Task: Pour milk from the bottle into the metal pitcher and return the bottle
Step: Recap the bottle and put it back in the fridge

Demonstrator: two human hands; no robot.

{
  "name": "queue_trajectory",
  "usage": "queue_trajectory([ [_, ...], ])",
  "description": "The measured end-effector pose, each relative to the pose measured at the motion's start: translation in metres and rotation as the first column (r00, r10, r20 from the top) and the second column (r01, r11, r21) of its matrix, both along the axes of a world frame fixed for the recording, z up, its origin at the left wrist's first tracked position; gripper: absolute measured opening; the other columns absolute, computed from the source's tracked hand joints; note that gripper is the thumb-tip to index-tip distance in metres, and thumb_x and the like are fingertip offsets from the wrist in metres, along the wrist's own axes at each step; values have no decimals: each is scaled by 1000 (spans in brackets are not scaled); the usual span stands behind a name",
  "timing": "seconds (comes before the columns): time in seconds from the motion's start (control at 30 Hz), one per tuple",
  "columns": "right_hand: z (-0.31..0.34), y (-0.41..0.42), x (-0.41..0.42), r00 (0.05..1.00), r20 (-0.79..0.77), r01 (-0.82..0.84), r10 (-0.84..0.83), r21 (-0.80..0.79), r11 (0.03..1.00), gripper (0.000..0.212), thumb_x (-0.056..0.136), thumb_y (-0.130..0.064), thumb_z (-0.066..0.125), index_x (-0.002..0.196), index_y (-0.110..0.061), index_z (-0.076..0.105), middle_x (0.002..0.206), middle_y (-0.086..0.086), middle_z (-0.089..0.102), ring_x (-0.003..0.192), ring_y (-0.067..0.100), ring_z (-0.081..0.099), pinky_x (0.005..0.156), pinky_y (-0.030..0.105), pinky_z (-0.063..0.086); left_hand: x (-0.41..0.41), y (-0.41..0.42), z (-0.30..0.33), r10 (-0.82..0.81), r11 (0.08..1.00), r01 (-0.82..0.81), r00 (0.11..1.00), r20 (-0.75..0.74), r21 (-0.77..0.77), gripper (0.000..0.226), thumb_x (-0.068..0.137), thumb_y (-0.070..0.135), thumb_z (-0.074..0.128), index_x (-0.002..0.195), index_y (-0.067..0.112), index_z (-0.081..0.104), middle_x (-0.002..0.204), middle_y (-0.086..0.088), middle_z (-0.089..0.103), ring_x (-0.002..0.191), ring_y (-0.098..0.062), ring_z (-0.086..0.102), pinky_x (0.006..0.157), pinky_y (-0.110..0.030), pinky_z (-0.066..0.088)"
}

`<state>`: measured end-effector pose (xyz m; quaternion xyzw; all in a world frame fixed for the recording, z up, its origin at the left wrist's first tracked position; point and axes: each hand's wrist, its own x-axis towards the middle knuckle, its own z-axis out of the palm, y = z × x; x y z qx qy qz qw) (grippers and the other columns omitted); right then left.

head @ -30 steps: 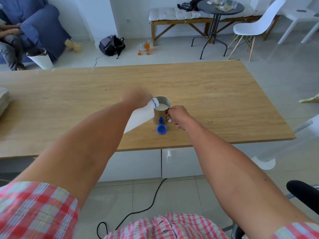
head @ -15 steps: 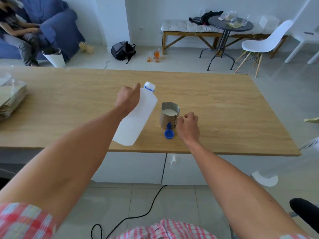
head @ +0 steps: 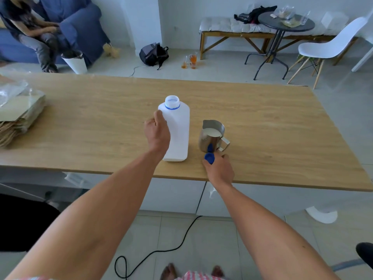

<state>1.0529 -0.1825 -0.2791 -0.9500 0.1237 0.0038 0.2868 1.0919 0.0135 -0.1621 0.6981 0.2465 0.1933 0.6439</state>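
Bottle (head: 177, 130) stands upright, uncapped, near the table's (head: 282, 122) front edge, left hand (head: 158, 132) wrapped around it. Pitcher (head: 212, 136) filled. Right hand (head: 219, 168) pinches blue cap (head: 210, 157); capping likely follows.

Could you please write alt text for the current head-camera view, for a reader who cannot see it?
A person's left hand grips an uncapped white milk bottle standing upright on a wooden table, beside a metal pitcher that holds milk. The right hand pinches the blue cap just in front of the pitcher.
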Motion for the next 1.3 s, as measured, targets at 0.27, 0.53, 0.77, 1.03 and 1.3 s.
queue_trajectory([
  [0.27,31,17,-10,972,229,-47,-49,398,916,22,84,-34,71,103,-29,60,98,-12,62,81,7,59,72,30,52,-7,-4,2,-47,999,47,999,23,13,44,90,40,37,67,4,26,66,-9,29,57,-17,23,45,-27,20],
  [0.53,164,46,36,830,557,-375,-18,582,722,26,81,-16,82,100,-14,65,93,-3,71,83,15,65,75,26,54,-8,-2,8,-103,994,103,995,18,28,43,97,32,37,66,4,29,67,-10,30,61,-20,25,54,-35,22],
  [0.77,195,67,62,790,510,-561,341,376,737,38,77,-29,87,96,-12,59,97,-8,68,96,9,64,83,21,50,-11,2,11,-164,986,163,986,22,26,43,100,27,36,59,18,26,59,-4,29,53,-16,24,51,-33,22],
  [1.03,231,61,87,659,167,-743,733,-10,669,55,86,-32,80,136,-30,59,127,-6,67,114,12,60,95,29,45,-10,5,11,-204,978,202,978,37,42,46,100,26,35,56,19,26,56,-2,30,53,-16,25,53,-35,23],
  [1.3,274,88,101,543,-222,-821,810,-342,457,51,83,-9,77,128,-30,65,124,-1,66,102,23,62,92,44,54,-12,5,14,-206,978,204,977,44,53,42,102,22,34,61,12,30,58,-8,30,54,-17,23,50,-33,21],
])
